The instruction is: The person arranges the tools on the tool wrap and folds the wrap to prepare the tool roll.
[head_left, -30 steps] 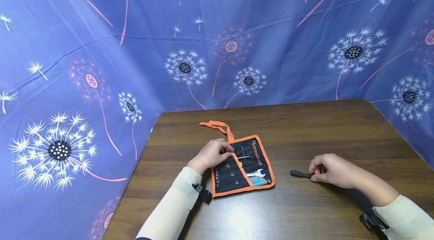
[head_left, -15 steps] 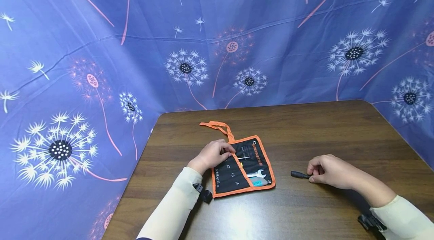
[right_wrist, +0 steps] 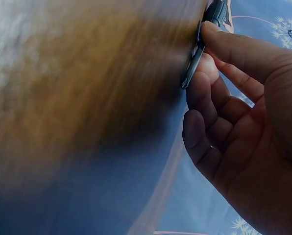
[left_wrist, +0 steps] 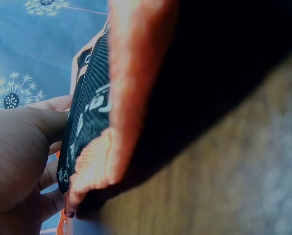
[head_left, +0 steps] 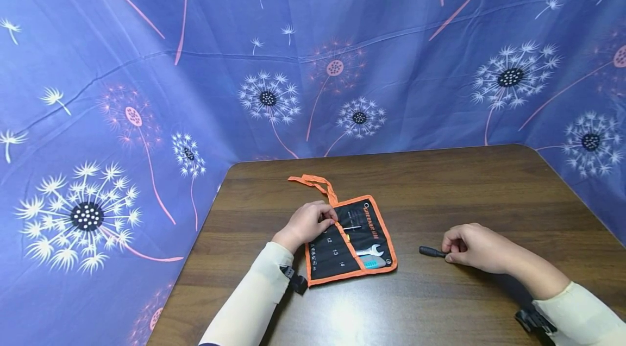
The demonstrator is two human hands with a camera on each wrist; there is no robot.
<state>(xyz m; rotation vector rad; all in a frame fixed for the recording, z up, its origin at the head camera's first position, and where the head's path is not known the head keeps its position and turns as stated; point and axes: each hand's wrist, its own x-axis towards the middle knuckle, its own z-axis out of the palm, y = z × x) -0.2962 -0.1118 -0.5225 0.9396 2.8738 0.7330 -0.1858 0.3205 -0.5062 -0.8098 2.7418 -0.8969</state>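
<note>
A black fabric tool pouch (head_left: 320,264) with orange trim lies unrolled on the table in the head view. My left hand (head_left: 307,223) pinches the orange edge of its pocket near the far left corner. The pocket carries printed numbers. An open-end wrench (head_left: 373,250), a teal-handled tool (head_left: 374,262) and a thin metal shaft (head_left: 352,227) stick out of it. To the right, my right hand (head_left: 478,248) pinches a small black-handled screwdriver (head_left: 431,251) by thumb and fingers, handle pointing left. Its slim metal end (right_wrist: 192,73) shows below the thumb in the right wrist view.
Orange tie straps (head_left: 315,180) trail from the pouch's far edge. The brown wooden table (head_left: 430,188) ends at a blue dandelion-print cloth (head_left: 415,90) behind and at the sides. A bright glare spot lies on the near part of the table.
The right hand has shifted very slightly left along the screwdriver. The left hand and the pouch stay almost still.
</note>
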